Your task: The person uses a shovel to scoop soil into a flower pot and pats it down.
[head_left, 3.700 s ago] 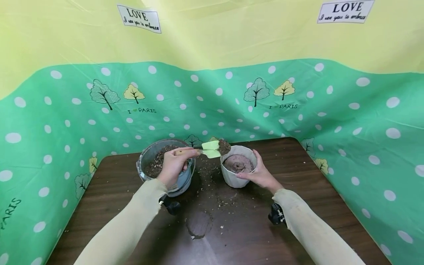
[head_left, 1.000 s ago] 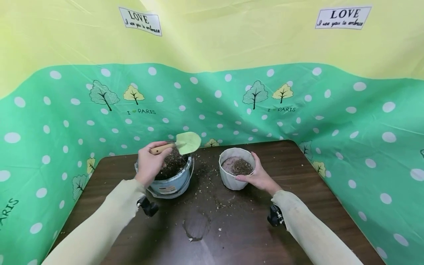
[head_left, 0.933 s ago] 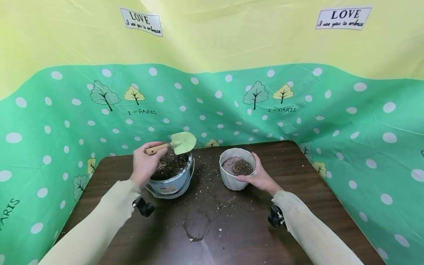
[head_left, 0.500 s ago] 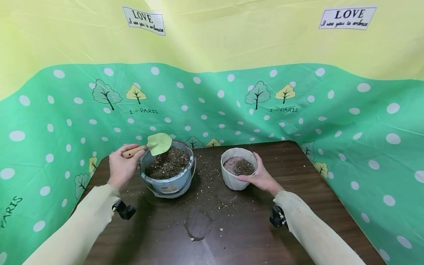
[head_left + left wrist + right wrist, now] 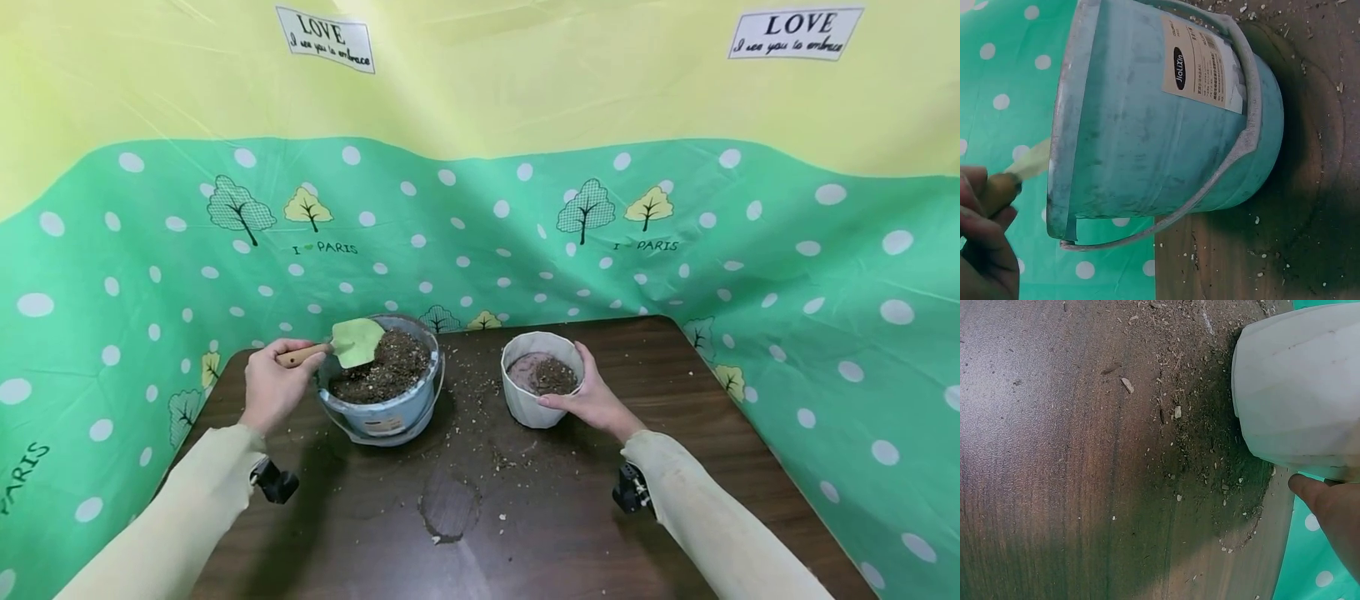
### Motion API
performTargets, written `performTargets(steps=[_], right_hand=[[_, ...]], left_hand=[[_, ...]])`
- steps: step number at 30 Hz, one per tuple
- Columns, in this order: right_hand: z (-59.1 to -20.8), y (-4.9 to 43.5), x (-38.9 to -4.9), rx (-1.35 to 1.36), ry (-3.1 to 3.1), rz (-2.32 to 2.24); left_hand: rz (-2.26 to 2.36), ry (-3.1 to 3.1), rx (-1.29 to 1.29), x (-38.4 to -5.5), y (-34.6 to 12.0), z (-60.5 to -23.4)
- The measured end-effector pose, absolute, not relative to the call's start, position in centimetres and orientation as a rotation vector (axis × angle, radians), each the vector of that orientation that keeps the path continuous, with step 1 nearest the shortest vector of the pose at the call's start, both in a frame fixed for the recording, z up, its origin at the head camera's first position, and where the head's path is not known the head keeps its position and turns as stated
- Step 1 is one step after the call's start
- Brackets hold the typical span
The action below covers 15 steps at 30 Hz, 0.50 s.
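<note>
My left hand (image 5: pixel 275 383) grips the wooden handle of a small trowel (image 5: pixel 357 342) with a light green blade. The blade dips past the rim of a blue bucket (image 5: pixel 386 417) and lies low over its dark soil (image 5: pixel 390 367). In the left wrist view the bucket wall (image 5: pixel 1141 125) hides most of the blade. My right hand (image 5: pixel 592 398) holds a white flower pot (image 5: pixel 531 408) from its right side, thumb at the near rim and fingers around the far side. Inside that pot, a mound of dark soil (image 5: pixel 553 377) covers part of a paler, pinkish layer.
Bucket and pot stand apart on a dark wooden table (image 5: pixel 555 525). Soil crumbs (image 5: pixel 480 392) are scattered between them, with a ring-shaped dirt mark (image 5: pixel 448 507) nearer the front. A green and yellow cloth (image 5: pixel 465 217) hangs behind the table and along its sides.
The trowel, earlier carrying soil at the white pot, has gone left and down into the bucket's mouth. Dark soil now lies in the pot. My right hand has kept its hold.
</note>
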State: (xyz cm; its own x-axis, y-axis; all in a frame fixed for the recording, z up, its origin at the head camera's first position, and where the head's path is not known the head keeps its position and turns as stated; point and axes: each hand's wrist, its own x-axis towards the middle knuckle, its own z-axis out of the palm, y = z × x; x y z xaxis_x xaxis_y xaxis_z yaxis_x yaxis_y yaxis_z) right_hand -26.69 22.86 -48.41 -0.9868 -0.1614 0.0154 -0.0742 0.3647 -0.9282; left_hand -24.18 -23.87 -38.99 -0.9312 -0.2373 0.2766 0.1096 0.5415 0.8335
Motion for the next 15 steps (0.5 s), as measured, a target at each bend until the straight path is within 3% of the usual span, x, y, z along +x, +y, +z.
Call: performTargets(steps=[15], right_hand=[[-48.1,22.8,-26.6,-0.223,2.518,-1.722]], left_hand=[[-1.728,-2.506,0.306,-24.1,-23.1,-39.8]])
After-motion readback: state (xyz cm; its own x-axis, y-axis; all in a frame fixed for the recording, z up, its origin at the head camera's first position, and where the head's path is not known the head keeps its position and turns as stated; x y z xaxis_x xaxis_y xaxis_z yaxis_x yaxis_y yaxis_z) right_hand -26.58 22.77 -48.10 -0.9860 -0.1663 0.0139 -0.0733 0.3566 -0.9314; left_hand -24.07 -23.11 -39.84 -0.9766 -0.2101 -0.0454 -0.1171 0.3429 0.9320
